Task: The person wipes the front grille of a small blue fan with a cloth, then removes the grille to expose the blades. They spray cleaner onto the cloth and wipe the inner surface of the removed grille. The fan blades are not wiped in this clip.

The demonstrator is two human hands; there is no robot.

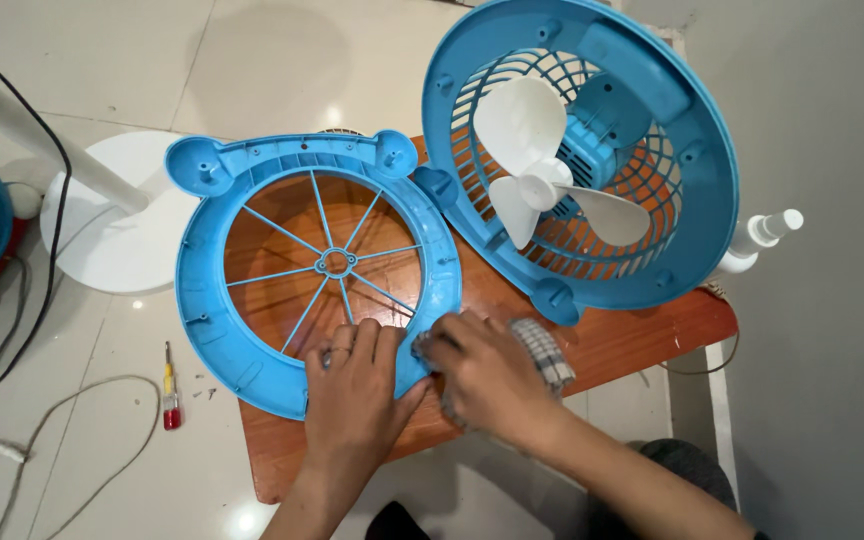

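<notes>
hands on blue fan guard (pixel 252 300): left grip (pixel 352 385) flat, released; right grip (pixel 487 380) grasping checked cloth (pixel 544 352).

Two bare forearms are seen entering from the bottom edge, angled toward twelve o'clock. The left hand (pixel 352 385) is laid palm down, fingers spread flat and a ring worn on one finger. The right hand (pixel 487 378), just beside it at three o'clock, is curled closed, knuckles up.
</notes>
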